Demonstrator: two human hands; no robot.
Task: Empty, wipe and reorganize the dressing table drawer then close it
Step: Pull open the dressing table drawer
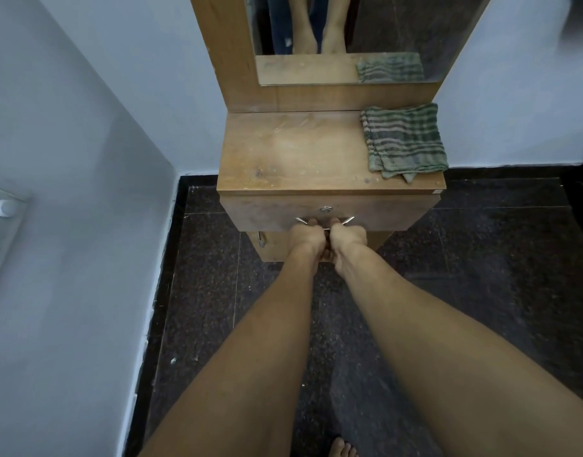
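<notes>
Both forearms reach down to the drawer handle (324, 222), left hand (306, 237) and right hand (348, 235) curled shut around it side by side. Drawer (382, 212) sits closed under the table's front edge; pull evenly, straight back. Folded cloth (404, 141) waits at the table's right edge.

Both hands, left (304, 235) and right (348, 235), on the drawer handle (324, 222); folded striped cloth (404, 140) on top.
</notes>
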